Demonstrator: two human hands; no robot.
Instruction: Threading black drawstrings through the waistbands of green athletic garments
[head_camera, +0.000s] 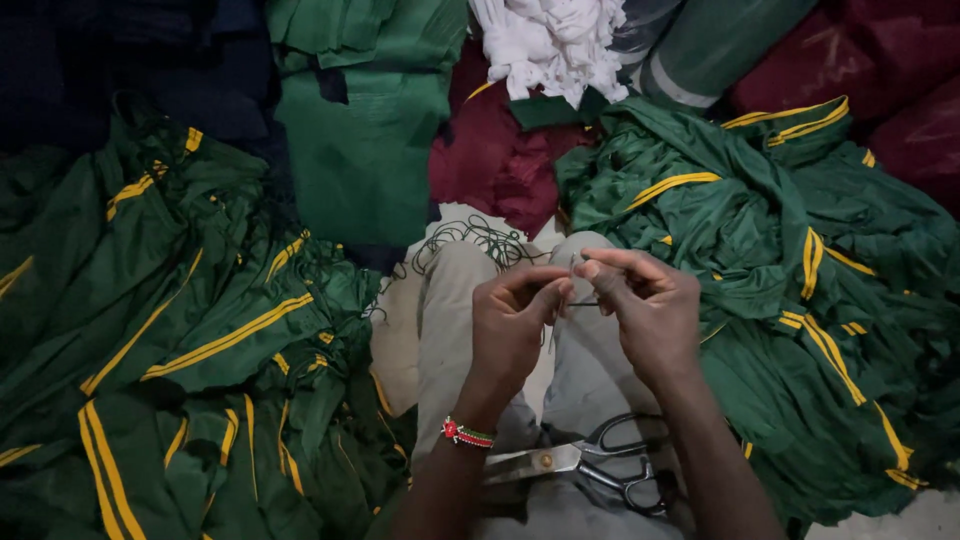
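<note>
Low in the frame, scissors (600, 465) lie idle across the lap. Just above, the left hand (512, 325) and right hand (650, 310) meet at centre, fingertips pinched shut on a fine dark thread (583, 303) between them; it looks like threading or knotting, which calls for steady, tiny movements. Loose thread (470, 238) tangles beyond the knees. Green garments with yellow stripes (200, 330) crowd both sides, maroon cloth (495, 150) and white cloth (550, 45) farther up.
</note>
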